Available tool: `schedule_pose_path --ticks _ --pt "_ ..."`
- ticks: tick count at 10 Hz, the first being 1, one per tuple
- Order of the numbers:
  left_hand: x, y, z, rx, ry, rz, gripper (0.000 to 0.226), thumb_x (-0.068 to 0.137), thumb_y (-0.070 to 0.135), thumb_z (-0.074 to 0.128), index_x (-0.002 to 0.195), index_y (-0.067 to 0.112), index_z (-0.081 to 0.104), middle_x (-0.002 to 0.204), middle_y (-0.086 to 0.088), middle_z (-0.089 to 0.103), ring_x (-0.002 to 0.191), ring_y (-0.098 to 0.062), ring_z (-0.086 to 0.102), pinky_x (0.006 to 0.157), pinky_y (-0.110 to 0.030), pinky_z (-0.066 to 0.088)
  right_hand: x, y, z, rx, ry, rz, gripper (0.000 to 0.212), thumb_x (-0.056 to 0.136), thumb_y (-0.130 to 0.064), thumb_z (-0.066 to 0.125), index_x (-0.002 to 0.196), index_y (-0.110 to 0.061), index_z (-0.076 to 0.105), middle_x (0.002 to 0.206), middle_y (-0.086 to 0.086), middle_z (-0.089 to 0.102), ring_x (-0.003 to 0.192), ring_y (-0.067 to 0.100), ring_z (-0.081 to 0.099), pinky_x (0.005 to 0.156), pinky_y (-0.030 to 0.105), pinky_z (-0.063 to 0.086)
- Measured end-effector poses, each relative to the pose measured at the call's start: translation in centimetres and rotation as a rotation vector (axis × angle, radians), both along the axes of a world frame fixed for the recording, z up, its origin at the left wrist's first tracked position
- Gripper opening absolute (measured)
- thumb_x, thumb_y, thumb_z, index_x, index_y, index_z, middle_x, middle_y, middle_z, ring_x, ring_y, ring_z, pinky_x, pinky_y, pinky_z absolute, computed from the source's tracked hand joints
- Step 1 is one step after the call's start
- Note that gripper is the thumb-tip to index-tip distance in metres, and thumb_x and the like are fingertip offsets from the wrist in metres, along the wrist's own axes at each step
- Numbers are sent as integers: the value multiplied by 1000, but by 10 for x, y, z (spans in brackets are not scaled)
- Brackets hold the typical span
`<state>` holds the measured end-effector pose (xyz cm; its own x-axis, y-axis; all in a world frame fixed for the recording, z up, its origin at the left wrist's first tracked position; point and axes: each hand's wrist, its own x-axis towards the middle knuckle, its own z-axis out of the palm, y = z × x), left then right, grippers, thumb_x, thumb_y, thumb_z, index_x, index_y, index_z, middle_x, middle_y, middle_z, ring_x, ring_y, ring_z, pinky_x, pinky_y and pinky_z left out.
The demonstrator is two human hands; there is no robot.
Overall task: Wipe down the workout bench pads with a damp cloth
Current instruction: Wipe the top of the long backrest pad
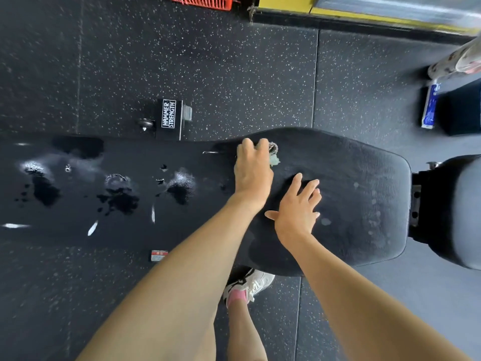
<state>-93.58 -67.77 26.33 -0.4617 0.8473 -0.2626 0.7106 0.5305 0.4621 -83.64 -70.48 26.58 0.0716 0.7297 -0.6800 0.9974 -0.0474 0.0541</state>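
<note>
A long black bench pad (359, 183) runs left to right across the view, its narrow left half (135, 162) torn and worn in several spots. My left hand (252, 168) presses a small pale green cloth (273, 156) onto the pad near its far edge, fingers curled over it; only a corner of the cloth shows. My right hand (296, 207) lies flat on the wide part of the pad, fingers spread, holding nothing. Damp streaks mark the pad's right end.
A second dark pad (463, 204) joins at the right by a bracket. The bench frame with a Hammer Strength label (169, 113) stands behind. My white shoe (252, 282) is under the near edge. A red basket (205, 1), another person's leg (458, 58) and a blue-white packet (430, 105) lie beyond.
</note>
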Motion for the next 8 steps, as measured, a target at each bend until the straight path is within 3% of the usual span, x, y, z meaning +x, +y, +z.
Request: schedule_pose_path --ticks 1,2,3,4,5,6,7,8 --pt "-10 -3 -3 -24 -9 -127 31 79 -6 53 106 9 51 105 -11 45 98 -28 43 69 -33 40 -3 2 -1 -17 -8 -14 113 79 -36 75 150 -12 -9 154 23 -11 144 36 1 106 58 34" --pt "-57 -35 -9 -36 91 20 35 74 -8 52 104 7 53 109 -14 46 102 -32 44 72 -34 34 -3 -2 -1 -17 -24 3 114 78 -39 75 150 -12 -10 154 23 -11 143 37 3 105 57 36" --pt "-92 -59 -12 -78 144 419 33 75 -11 48 105 1 53 111 -20 48 103 -37 46 77 -34 34 -2 -1 -1 -5 -33 17 115 78 -41 75 150 -12 -10 154 23 -10 143 36 4 104 57 37" --pt "-69 -52 -4 -53 109 311 38 73 -14 47 105 3 57 104 -17 49 98 -36 47 74 -33 32 0 0 -1 0 -37 12 115 78 -41 75 150 -12 -10 154 23 -10 143 37 4 104 57 37" --pt "-41 -57 -4 -12 29 -361 47 70 -15 47 108 11 56 93 -3 34 91 -25 40 60 -32 28 -1 -1 -1 -8 -35 13 115 78 -40 75 150 -12 -11 154 23 -11 143 37 4 105 56 37" --pt "-72 -53 -9 -34 34 -161 42 73 -12 48 106 12 56 97 -5 39 95 -26 41 62 -33 31 -2 -1 -1 -9 -30 4 115 79 -39 75 150 -12 -10 154 23 -11 143 36 4 105 57 36" --pt "-88 -55 -7 -118 110 297 37 79 -12 47 110 6 57 109 -13 46 104 -30 44 77 -32 38 -1 0 -3 -4 -33 -1 114 79 -39 75 150 -12 -10 154 23 -11 143 36 4 105 57 36" --pt "-72 -67 -8 -21 75 -258 46 70 -21 47 105 8 58 98 -10 45 92 -28 44 62 -34 39 0 -1 -3 -6 -41 6 115 78 -40 75 150 -13 -10 154 23 -11 143 36 4 105 57 37"
